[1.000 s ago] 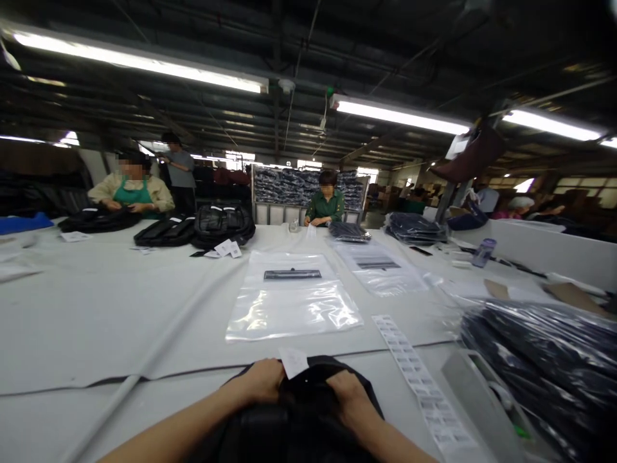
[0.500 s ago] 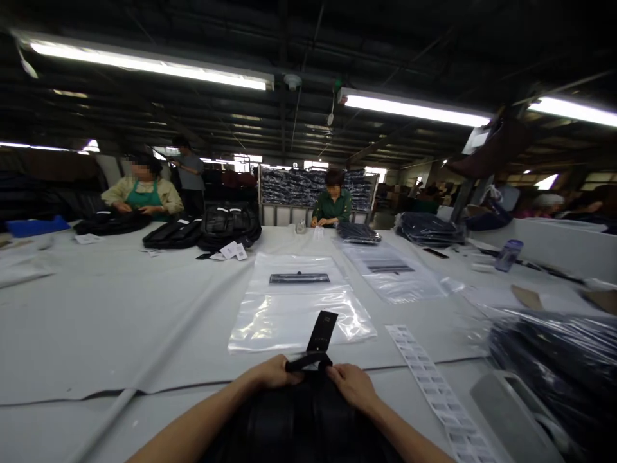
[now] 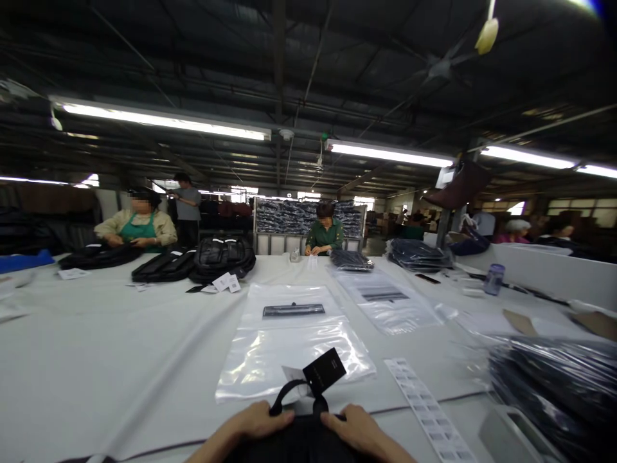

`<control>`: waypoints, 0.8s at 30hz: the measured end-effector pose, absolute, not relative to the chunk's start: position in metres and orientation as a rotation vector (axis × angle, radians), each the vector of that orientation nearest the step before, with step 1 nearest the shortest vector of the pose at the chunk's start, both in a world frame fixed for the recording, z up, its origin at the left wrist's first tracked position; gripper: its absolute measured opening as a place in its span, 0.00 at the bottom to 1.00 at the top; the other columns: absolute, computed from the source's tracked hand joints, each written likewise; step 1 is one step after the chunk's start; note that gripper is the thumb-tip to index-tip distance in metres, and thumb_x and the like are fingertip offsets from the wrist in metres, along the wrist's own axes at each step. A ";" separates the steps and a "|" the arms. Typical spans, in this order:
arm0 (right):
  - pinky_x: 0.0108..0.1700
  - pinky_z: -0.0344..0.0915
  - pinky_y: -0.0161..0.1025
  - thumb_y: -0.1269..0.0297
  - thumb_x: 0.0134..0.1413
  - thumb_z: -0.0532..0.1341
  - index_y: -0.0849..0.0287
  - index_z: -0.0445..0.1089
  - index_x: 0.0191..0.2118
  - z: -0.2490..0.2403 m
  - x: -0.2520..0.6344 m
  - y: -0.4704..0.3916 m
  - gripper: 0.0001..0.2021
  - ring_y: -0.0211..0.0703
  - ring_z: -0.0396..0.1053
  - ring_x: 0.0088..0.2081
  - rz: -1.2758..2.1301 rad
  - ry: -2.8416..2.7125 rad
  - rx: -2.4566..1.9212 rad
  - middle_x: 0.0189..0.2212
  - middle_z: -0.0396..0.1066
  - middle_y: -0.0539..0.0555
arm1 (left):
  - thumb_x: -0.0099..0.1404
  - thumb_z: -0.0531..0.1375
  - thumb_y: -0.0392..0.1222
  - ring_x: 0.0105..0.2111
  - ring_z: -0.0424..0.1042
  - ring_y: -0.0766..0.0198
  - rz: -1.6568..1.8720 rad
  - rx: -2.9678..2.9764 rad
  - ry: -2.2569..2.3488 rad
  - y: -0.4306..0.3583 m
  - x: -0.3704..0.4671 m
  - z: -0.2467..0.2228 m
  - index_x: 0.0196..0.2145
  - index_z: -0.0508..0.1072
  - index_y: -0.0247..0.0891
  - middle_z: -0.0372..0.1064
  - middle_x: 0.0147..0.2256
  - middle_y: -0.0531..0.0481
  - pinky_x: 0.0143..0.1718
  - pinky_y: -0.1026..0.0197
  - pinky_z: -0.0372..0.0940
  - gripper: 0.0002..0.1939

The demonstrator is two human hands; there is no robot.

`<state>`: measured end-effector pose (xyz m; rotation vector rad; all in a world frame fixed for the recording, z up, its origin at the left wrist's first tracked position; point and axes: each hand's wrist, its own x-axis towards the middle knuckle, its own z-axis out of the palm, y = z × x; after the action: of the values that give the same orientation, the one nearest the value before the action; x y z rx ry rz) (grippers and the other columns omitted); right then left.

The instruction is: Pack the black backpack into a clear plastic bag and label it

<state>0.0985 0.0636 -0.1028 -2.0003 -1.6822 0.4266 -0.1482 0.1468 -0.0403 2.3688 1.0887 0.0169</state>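
Open cloth to the left; clutter ahead and right

Left half of the table (image 3: 96, 347) lies bare; a clear plastic bag (image 3: 294, 341) spreads ahead at mid-table; label strip (image 3: 424, 411) and wrapped dark stack (image 3: 559, 386) crowd the right edge.

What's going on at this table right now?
A person rests the left hand and right hand on the top of a black bag at the near edge of a long white table. The bag's handle loop sticks up with a black tag on it. A clear plastic bag lies flat just beyond. Other people work at the far side.
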 end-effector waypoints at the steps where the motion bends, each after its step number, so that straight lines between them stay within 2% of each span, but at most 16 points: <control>1: 0.32 0.62 0.42 0.37 0.51 0.48 0.60 0.73 0.26 -0.099 0.100 0.063 0.30 0.53 0.73 0.32 0.436 -1.704 -1.981 0.26 0.75 0.60 | 0.55 0.46 0.70 0.37 0.72 0.49 -0.005 2.342 1.132 0.147 -0.150 -0.034 0.32 0.74 0.41 0.73 0.34 0.47 0.35 0.55 0.64 0.32; 5: 0.28 0.59 0.36 0.39 0.56 0.40 0.60 0.72 0.21 -0.080 0.105 0.064 0.35 0.47 0.71 0.28 0.429 -1.810 -1.874 0.20 0.72 0.56 | 0.54 0.45 0.73 0.39 0.72 0.51 0.004 2.286 1.218 0.145 -0.156 -0.012 0.33 0.74 0.39 0.73 0.37 0.46 0.40 0.56 0.63 0.35; 8: 0.25 0.57 0.34 0.38 0.56 0.40 0.62 0.72 0.21 -0.079 0.106 0.069 0.37 0.45 0.70 0.26 0.458 -1.779 -1.888 0.19 0.71 0.56 | 0.54 0.45 0.74 0.38 0.72 0.50 0.072 2.222 1.324 0.147 -0.156 -0.012 0.34 0.72 0.35 0.73 0.37 0.42 0.37 0.56 0.64 0.38; 14: 0.32 0.58 0.37 0.37 0.57 0.36 0.63 0.73 0.25 -0.103 0.096 0.080 0.39 0.49 0.72 0.33 0.404 -1.677 -2.049 0.26 0.74 0.62 | 0.54 0.52 0.68 0.35 0.72 0.52 0.111 2.145 1.428 0.166 -0.145 -0.045 0.31 0.73 0.34 0.73 0.33 0.43 0.31 0.61 0.62 0.31; 20: 0.38 0.60 0.38 0.39 0.58 0.38 0.62 0.74 0.27 -0.091 0.101 0.094 0.36 0.50 0.71 0.38 0.284 -1.674 -2.135 0.29 0.74 0.63 | 0.50 0.55 0.70 0.38 0.72 0.48 0.144 2.178 1.503 0.184 -0.136 -0.045 0.32 0.73 0.32 0.73 0.34 0.39 0.32 0.60 0.62 0.34; 22: 0.40 0.61 0.40 0.43 0.60 0.40 0.63 0.73 0.32 -0.080 0.101 0.092 0.33 0.51 0.71 0.39 0.224 -1.670 -2.155 0.31 0.74 0.64 | 0.50 0.55 0.69 0.38 0.72 0.49 0.142 2.185 1.511 0.185 -0.135 -0.046 0.33 0.73 0.33 0.73 0.35 0.39 0.33 0.60 0.63 0.32; 24: 0.45 0.60 0.42 0.50 0.63 0.40 0.64 0.71 0.42 -0.069 0.097 0.084 0.28 0.51 0.69 0.44 0.140 -1.671 -2.142 0.38 0.72 0.65 | 0.51 0.55 0.68 0.37 0.72 0.50 0.132 2.187 1.514 0.185 -0.135 -0.050 0.32 0.74 0.34 0.74 0.34 0.40 0.32 0.60 0.63 0.32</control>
<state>0.0975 0.0841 -0.0694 -2.1425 -1.6709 0.1401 -0.1348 0.1853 -0.0497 2.1869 1.5145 0.1321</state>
